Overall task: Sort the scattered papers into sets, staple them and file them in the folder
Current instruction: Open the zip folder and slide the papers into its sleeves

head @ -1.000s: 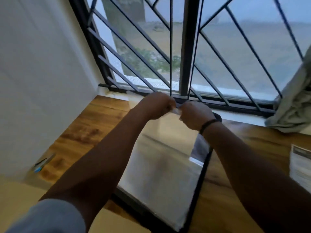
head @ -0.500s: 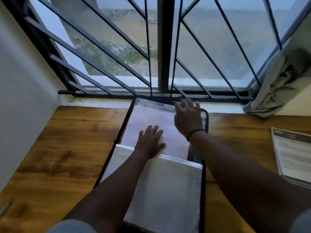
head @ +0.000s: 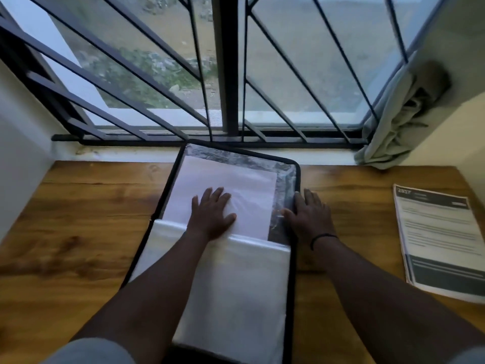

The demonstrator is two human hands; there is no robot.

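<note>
- The wooden surface [head: 78, 232] to the left of the folder carries no loose sheets in view, so the scatter there seems already gathered; that is a judgement from what shows.
- The folder [head: 298, 179] lies open in the middle of the surface, its far edge close under the window grille [head: 228, 74], and a white set of papers [head: 236, 185] sits inside it, the near end tucked under a clear sleeve [head: 236, 279].
- Whether that set is stapled cannot be told; no stapler is in view.
- The left hand [head: 211, 215] lies flat on the papers with fingers spread and straight, pressing them down, gripping nothing.
- The right hand [head: 311, 215] rests with straight fingers at the folder's right edge, partly on the surface, steadying it and holding nothing.
- Filing of this set looks nearly finished: the sheets may want seating further into the sleeve.
- Well to the right, apart from the folder, a printed document [head: 438, 240] lies on the surface, not yet filed; it is what remains to be handled, and then the folder to be closed.
</note>
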